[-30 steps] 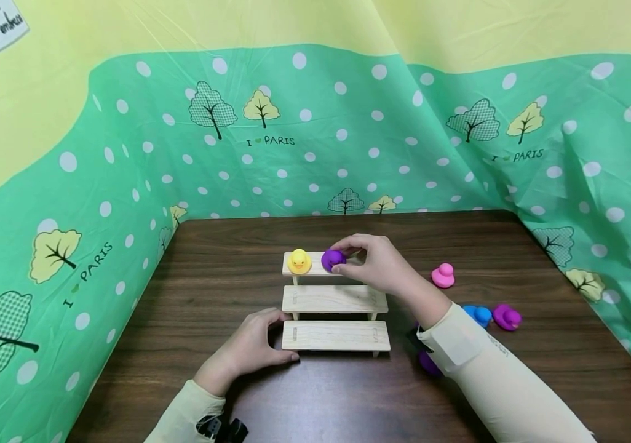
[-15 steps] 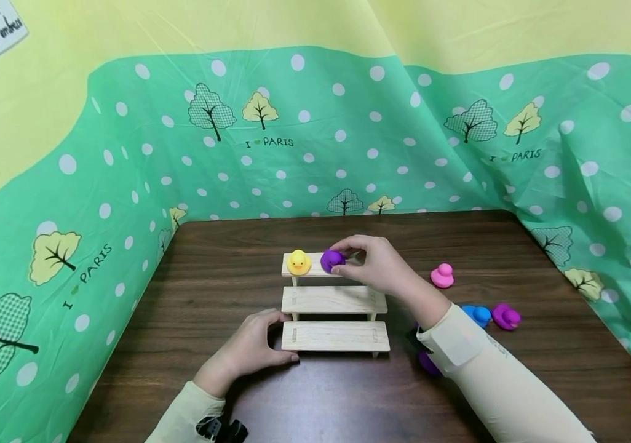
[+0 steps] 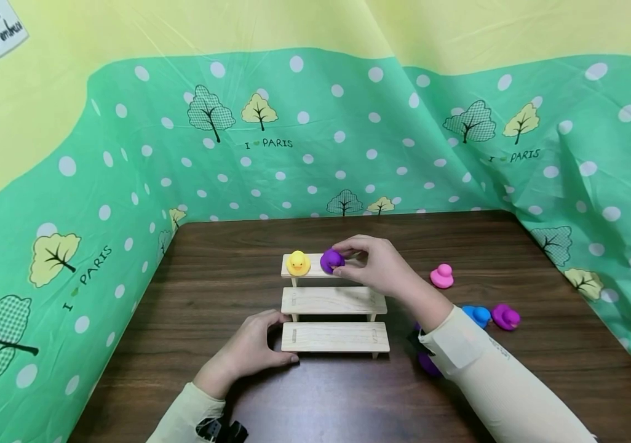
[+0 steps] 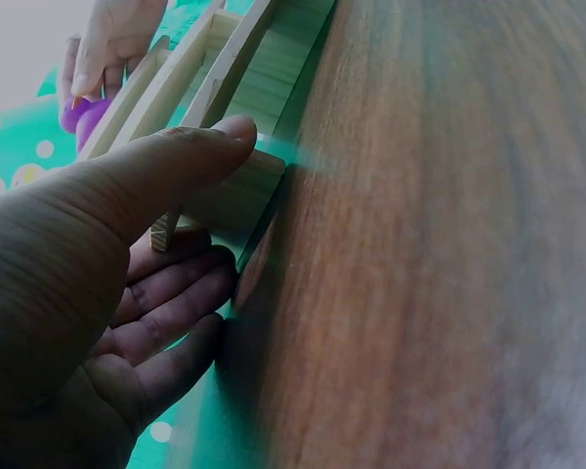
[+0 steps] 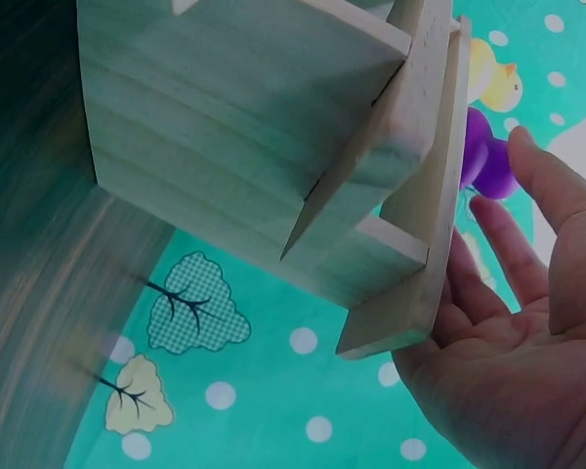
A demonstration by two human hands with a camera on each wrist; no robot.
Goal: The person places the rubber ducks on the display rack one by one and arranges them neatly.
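Note:
A three-step wooden stand (image 3: 334,337) is on the table. My left hand (image 3: 254,346) holds its lower left end, thumb in front and fingers behind; in the left wrist view the thumb (image 4: 190,161) lies along the end of a plank. On the top step, my right hand (image 3: 376,264) pinches a purple rubber duck (image 3: 331,261) between thumb and fingers. To the left of it, on the same step, sits a yellow rubber duck (image 3: 297,263). The right wrist view shows the purple duck (image 5: 483,156) at my fingertips, over the top plank's edge.
Right of the stand lie a pink duck (image 3: 441,276), a blue duck (image 3: 478,316) and a magenta duck (image 3: 506,317). My right forearm partly covers another purple one (image 3: 428,364). A green and yellow printed cloth (image 3: 315,141) rises behind the dark wood table (image 3: 216,264).

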